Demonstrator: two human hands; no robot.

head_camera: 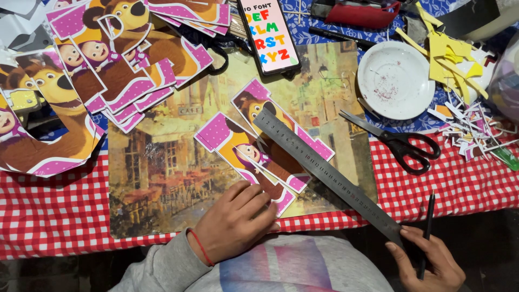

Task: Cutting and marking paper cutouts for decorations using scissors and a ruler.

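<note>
My left hand (233, 221) lies flat with its fingers pressing the near end of a pink cartoon paper cut-out (243, 151) on a picture placemat (157, 178). A long steel ruler (324, 173) lies diagonally over the cut-out. My right hand (430, 265) grips the ruler's near end and also holds a thin dark pencil (427, 227) upright between its fingers.
Black scissors (403, 143) and a white plate (396, 80) lie to the right. A phone (268, 33) showing coloured letters sits at the top. Several printed cartoon cut-outs (108, 70) pile at the left. Yellow and white paper scraps (459, 70) crowd the right edge, on a red checked cloth (54, 211).
</note>
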